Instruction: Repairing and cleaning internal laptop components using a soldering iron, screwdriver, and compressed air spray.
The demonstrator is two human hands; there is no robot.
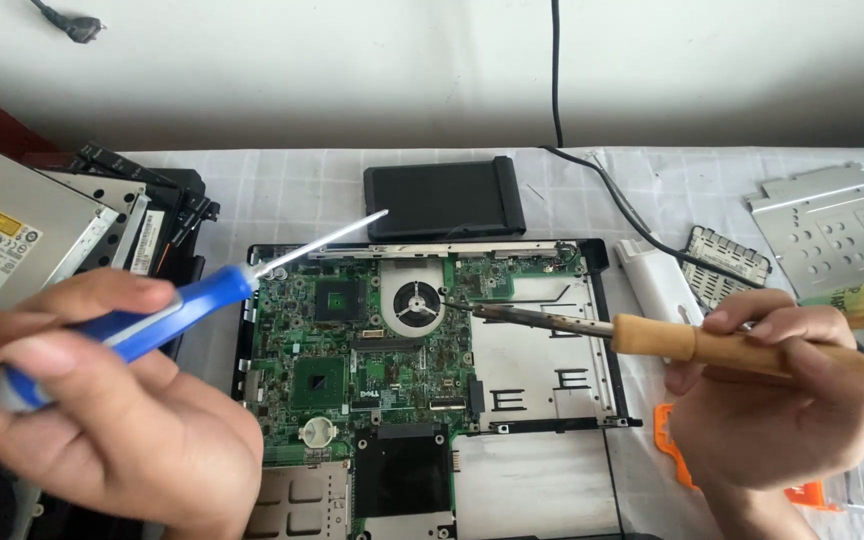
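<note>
An opened laptop base (pixel 552 420) lies in the middle, showing a green motherboard (pixel 372 350) and a round fan (pixel 417 303). My left hand (pixel 102 410) grips a screwdriver (pixel 192 305) with a blue and white handle; its shaft points up and right over the board's upper left corner. My right hand (pixel 777 390) holds a soldering iron (pixel 652 335) by its wooden handle. The iron's dark metal tip reaches left to just beside the fan's right edge.
A black battery pack (pixel 442 198) lies behind the laptop. An optical drive (pixel 2 235) and stacked parts sit at the left. A metal bracket (pixel 827 225), a black card frame (pixel 722 262), a white strip and orange tools lie at the right. A black cable (pixel 556 70) runs up.
</note>
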